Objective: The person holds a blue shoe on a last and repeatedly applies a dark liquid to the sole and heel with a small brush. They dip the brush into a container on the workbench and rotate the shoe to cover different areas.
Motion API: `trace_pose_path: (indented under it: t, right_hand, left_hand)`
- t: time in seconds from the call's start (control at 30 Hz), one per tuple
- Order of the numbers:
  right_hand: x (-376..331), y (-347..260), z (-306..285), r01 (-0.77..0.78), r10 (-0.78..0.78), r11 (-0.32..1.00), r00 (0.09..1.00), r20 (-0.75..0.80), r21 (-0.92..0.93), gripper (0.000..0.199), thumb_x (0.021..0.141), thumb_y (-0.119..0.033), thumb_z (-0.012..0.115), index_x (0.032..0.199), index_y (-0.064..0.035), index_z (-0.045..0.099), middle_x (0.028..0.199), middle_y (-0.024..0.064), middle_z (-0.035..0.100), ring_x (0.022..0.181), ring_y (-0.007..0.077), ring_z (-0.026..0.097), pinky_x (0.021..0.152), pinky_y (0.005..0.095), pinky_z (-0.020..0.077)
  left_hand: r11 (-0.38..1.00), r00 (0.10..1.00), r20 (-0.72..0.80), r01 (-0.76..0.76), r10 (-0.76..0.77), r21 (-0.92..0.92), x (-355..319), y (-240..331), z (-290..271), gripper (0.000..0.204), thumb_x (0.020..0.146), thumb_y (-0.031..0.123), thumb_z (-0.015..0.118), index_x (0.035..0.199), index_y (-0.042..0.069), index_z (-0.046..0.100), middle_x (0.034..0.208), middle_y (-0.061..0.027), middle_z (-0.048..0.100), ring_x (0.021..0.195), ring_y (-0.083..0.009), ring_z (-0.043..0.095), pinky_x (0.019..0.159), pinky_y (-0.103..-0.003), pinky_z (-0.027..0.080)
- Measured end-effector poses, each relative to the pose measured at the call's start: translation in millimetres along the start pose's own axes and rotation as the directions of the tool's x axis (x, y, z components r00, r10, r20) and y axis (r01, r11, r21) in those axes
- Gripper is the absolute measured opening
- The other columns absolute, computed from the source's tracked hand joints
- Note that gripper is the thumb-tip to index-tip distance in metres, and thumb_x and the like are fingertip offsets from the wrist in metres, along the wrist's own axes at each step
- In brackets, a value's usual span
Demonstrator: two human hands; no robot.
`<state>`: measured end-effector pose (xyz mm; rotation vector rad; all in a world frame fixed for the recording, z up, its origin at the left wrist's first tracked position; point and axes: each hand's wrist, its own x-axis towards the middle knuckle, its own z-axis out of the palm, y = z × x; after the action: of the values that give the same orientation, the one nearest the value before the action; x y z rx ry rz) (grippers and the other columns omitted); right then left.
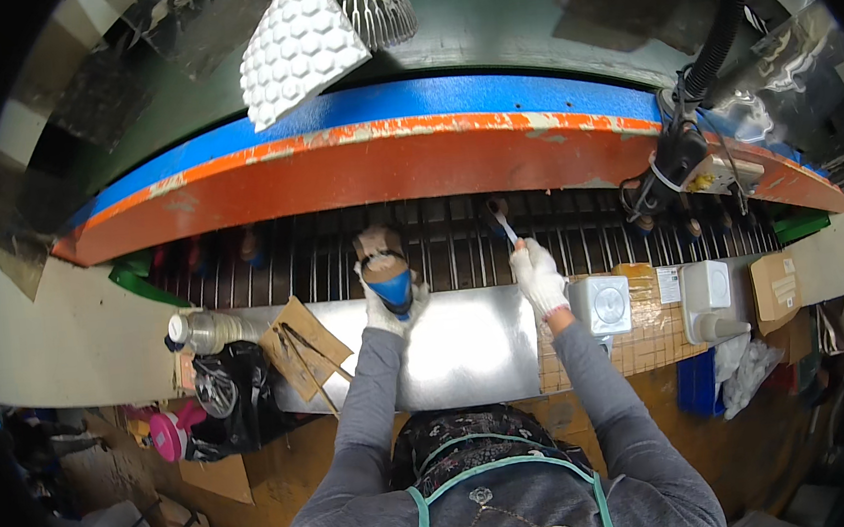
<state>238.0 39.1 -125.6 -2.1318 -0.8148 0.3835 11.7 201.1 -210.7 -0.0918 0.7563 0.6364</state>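
In a white glove, my left hand (382, 312) is closed round a shoe-shaped piece (388, 281), tan on top with a blue end and a pale fuzzy-looking far part. It is held over the near edge of a row of dark metal rollers (451, 246). My right hand (537, 273), also gloved, grips a thin pale-handled brush (509, 228). The brush points away from me, over the rollers, and its far end is dark and hard to make out. Below my hands lies a shiny metal sheet (464, 345).
A red and blue beam (373, 162) spans the machine beyond the rollers. Further dark pieces (250, 246) sit beneath it. White containers (601, 305) stand at right. A clear jar (212, 330), cardboard with metal tools (304, 349) and a pink container (171, 433) are at left.
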Motion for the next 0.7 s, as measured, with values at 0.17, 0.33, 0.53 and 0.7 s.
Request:
trace_pose_path:
  t: [0.17, 0.33, 0.53, 0.7]
  right_hand:
    - [68.5, -3.7, 40.6, 0.255, -0.297, 0.907, 0.952, -0.078, -0.336, 0.041, 0.097, -0.041, 0.052, 0.106, -0.0058, 0.07, 0.098, 0.0206, 0.071, 0.094, 0.0382, 0.068, 0.081, 0.0457, 0.0532]
    - [128.4, 29.2, 101.7, 0.079, -0.166, 0.838, 0.979, -0.114, -0.54, 0.059, 0.087, -0.056, 0.061, 0.133, -0.0187, 0.062, 0.13, 0.013, 0.067, 0.116, 0.0329, 0.065, 0.096, 0.045, 0.0529]
    - [148.7, 25.5, 86.0, 0.079, -0.073, 0.884, 0.997, 0.032, -0.461, 0.066, 0.072, -0.041, 0.077, 0.132, -0.0176, 0.064, 0.127, 0.0133, 0.068, 0.115, 0.0306, 0.067, 0.096, 0.0434, 0.0535]
    - [90.6, -20.9, -14.1, -0.047, 0.074, 0.984, 0.986, 0.153, -0.173, 0.062, 0.067, -0.047, 0.076, 0.112, -0.0061, 0.07, 0.094, 0.017, 0.074, 0.084, 0.0337, 0.07, 0.074, 0.0396, 0.0531]
  left_hand:
    - [0.988, 0.988, -0.146, -0.069, 0.049, -0.135, 87.4, 79.8, 19.3, 0.072, 0.081, 0.069, 0.07, 0.113, 0.006, 0.06, 0.105, -0.0174, 0.066, 0.088, -0.0313, 0.063, 0.099, -0.062, 0.048]
    - [0.996, 0.978, -0.196, -0.083, 0.074, -0.038, 129.2, 131.3, 1.1, 0.043, 0.102, 0.049, 0.042, 0.121, 0.017, 0.062, 0.119, -0.0102, 0.069, 0.114, -0.0274, 0.064, 0.101, -0.05, 0.045]
    - [0.991, 0.973, -0.189, -0.132, 0.13, 0.001, 72.1, 107.1, -26.5, 0.061, 0.104, 0.046, 0.048, 0.142, -0.001, 0.041, 0.153, -0.0223, 0.044, 0.142, -0.0373, 0.043, 0.113, -0.052, 0.039]
    - [0.846, 0.985, 0.141, 0.012, -0.103, 0.534, -5.7, 22.0, -0.1, 0.088, 0.088, 0.061, 0.069, 0.144, -0.001, 0.04, 0.147, -0.0263, 0.049, 0.139, -0.0399, 0.045, 0.116, -0.054, 0.036]
